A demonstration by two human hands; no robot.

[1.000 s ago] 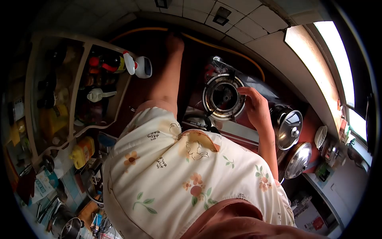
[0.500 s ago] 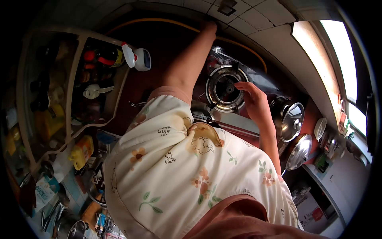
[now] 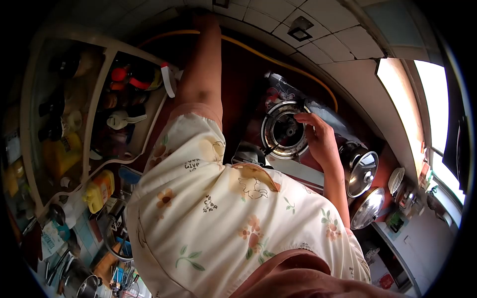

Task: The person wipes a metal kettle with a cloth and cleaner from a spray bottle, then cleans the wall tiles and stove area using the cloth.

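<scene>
My left arm reaches far forward to the wall end of the dark red counter. My left hand (image 3: 204,20) is in shadow there, close to a yellow hose, and its fingers cannot be made out. My right hand (image 3: 319,135) hovers at the right edge of the round gas burner (image 3: 269,124), palm down and loosely curved. Its index finger points left over the burner, the thumb is apart, and nothing shows between them. Beside my left forearm stands a white spray bottle (image 3: 169,82), partly hidden by the arm.
The yellow hose (image 3: 278,62) runs along the tiled wall. Two pots with shiny lids (image 3: 365,174) stand right of the stove. An open-fronted shelf (image 3: 94,114) with bottles is at left. Below it are a yellow jug (image 3: 99,191) and utensils. A bright window is at right.
My left arm has swung left, from beside the stove toward the spray bottle, now partly covering it. My right hand stays by the burner; the view has shifted slightly.
</scene>
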